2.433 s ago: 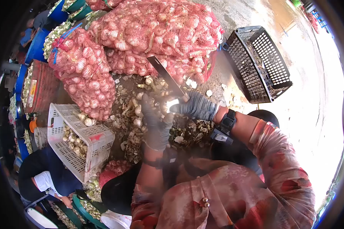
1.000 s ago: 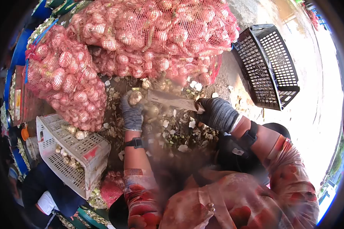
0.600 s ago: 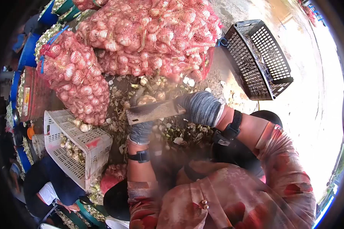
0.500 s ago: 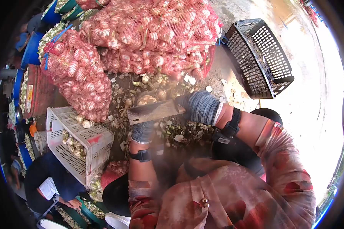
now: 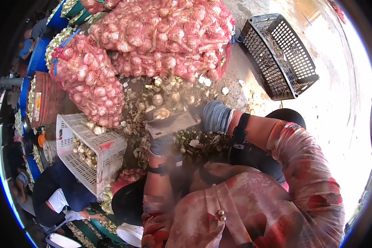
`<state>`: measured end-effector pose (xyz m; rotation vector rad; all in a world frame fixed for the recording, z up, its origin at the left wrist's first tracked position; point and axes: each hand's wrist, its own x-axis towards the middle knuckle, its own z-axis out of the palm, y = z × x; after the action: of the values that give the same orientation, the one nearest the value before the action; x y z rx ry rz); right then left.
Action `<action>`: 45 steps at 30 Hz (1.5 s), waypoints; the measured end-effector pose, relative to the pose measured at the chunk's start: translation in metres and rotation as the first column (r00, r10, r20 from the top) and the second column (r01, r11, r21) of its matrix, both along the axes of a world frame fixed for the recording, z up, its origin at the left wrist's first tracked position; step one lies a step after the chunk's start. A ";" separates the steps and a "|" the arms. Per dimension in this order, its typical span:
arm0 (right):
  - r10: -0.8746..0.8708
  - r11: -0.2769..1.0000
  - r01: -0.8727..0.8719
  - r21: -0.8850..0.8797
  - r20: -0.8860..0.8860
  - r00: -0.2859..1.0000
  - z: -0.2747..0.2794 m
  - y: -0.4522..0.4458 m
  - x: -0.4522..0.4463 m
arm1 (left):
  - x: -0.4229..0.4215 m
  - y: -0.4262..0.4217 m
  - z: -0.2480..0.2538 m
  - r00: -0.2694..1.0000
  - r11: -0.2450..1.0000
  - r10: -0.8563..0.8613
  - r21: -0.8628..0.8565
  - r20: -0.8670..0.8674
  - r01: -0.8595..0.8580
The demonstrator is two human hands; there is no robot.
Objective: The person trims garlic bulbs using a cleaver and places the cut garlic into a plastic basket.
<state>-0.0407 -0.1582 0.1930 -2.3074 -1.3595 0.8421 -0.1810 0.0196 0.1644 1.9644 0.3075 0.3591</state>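
My right hand (image 5: 214, 117), in a grey knitted glove, is closed around the handle of a cleaver (image 5: 172, 125). The broad, dirt-stained blade points left and lies across the front of my left hand (image 5: 161, 144), also gloved in grey. Just beyond the blade's upper edge shows a garlic bulb (image 5: 161, 113), at my left fingers, which look closed on it; the blade hides most of that grip. More loose garlic bulbs (image 5: 175, 97) lie on the ground past my hands, among stalk trimmings and papery skins.
Red mesh sacks of garlic (image 5: 165, 33) are piled ahead, with a smaller mesh sack (image 5: 89, 78) leaning left. A white crate (image 5: 111, 144) holding bulbs lies tipped at left. At upper right stands a black crate (image 5: 273, 58). Another person (image 5: 62, 190) bends over tubs at lower left.
The cleaver has shifted slightly right and downward, staying over my left hand. The garlic bulb at my left fingers has moved slightly toward me. The whole view has also tilted a little.
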 end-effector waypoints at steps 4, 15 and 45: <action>-0.040 0.995 0.040 0.087 0.001 0.999 -0.027 -0.003 0.000 | -0.003 -0.012 0.000 0.999 0.973 0.022 -0.227 -0.034 -0.029; -0.408 0.877 0.444 -0.184 -0.773 0.485 0.029 0.022 0.007 | 0.026 -0.020 0.029 0.982 0.986 0.048 0.146 0.181 -0.075; -0.418 0.895 0.354 -0.270 -0.235 0.878 0.010 0.034 0.037 | 0.007 0.256 -0.233 0.865 0.760 0.421 -0.415 -0.273 -0.500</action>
<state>-0.0040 -0.1242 0.2034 -2.3807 -0.6729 1.1789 -0.1741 0.2755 -0.0691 1.4104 0.9168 0.3928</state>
